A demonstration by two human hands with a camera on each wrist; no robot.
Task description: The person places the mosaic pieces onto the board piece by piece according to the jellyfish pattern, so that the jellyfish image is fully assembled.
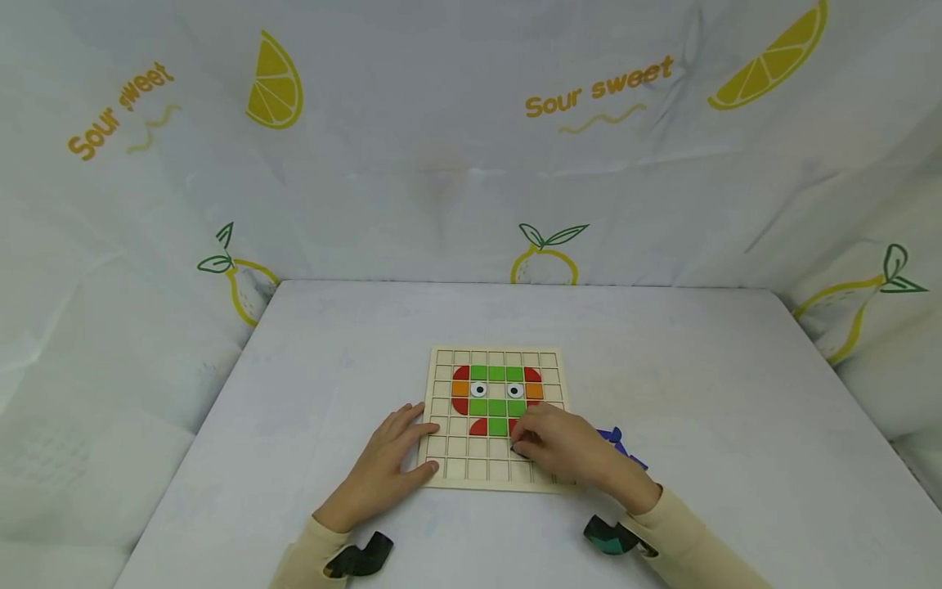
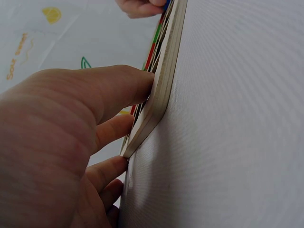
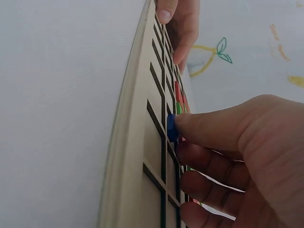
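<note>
A pale square grid board lies on the table, with red, green and orange pieces and two eye pieces set in its cells. At its left edge rests my left hand, thumb and index fingertip on the rim, other fingers beside it. My right hand is over the lower right of the board. In the right wrist view its thumb and index finger pinch a small blue piece at a grid cell, below the red and green pieces. The exact shape of that piece is partly hidden by the fingers.
Several loose blue pieces lie to the right of the board, partly behind the right forearm. A white tabletop surrounds the board, and a white cloth with lemon prints hangs behind and at the sides.
</note>
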